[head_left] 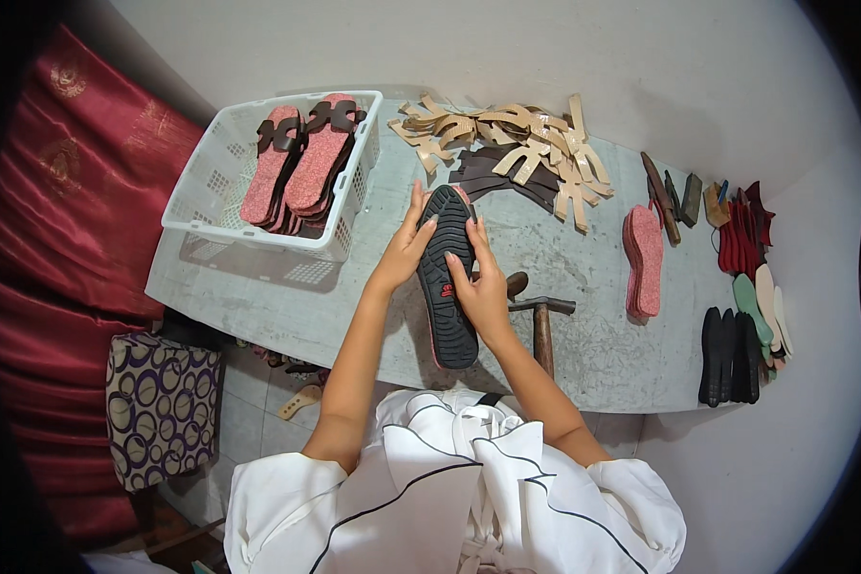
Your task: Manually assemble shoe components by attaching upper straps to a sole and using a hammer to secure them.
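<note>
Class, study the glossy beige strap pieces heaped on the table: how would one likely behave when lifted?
The beige strap pieces look thin and curved, so one would probably flex. Their shine suggests it may slide easily. They are forked and overlap, so it might snag its neighbours.

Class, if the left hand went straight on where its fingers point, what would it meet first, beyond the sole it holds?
Probably the left end of the tan strap pile, though the left hand may pass above, depth being unclear.
</note>
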Motion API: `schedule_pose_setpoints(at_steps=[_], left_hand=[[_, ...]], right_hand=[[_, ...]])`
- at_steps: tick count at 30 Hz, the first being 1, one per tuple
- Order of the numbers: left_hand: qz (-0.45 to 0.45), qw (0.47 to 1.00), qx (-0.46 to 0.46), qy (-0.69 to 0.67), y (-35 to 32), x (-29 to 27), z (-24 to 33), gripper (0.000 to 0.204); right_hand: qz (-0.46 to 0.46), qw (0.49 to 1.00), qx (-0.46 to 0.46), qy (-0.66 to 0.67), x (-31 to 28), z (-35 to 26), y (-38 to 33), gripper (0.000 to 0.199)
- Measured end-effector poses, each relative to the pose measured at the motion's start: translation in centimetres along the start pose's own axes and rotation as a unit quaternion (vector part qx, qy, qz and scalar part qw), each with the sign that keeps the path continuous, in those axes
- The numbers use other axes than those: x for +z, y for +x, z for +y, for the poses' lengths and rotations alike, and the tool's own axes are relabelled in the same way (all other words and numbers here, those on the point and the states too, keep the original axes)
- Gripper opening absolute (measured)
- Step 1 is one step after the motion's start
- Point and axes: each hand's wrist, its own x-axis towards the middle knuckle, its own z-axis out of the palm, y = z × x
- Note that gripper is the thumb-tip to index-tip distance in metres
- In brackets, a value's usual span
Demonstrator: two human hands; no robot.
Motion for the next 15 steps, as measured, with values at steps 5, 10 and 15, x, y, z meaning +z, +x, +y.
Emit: schedule_pose_setpoints(at_steps=[5, 10, 15], left_hand=[[0.190, 0.973, -0.032, -0.130, -2.6, 2.4, -1.1, 0.075], [0.202, 0.962, -0.046, -0.179, -5.9, 5.3, 0.5, 0.072], [0.246, 0.942, -0.048, -0.222, -5.2, 6.1, 1.0, 0.063]], right_hand=[[-0.012, 0.999, 0.028, 0.016, -0.2, 0.2, 0.2, 0.055], [-0.036, 0.994, 0.055, 0.084, -1.0, -0.5, 0.2, 0.053], [-0.041, 0.990, 0.046, 0.124, -1.8, 0.3, -0.4, 0.050]])
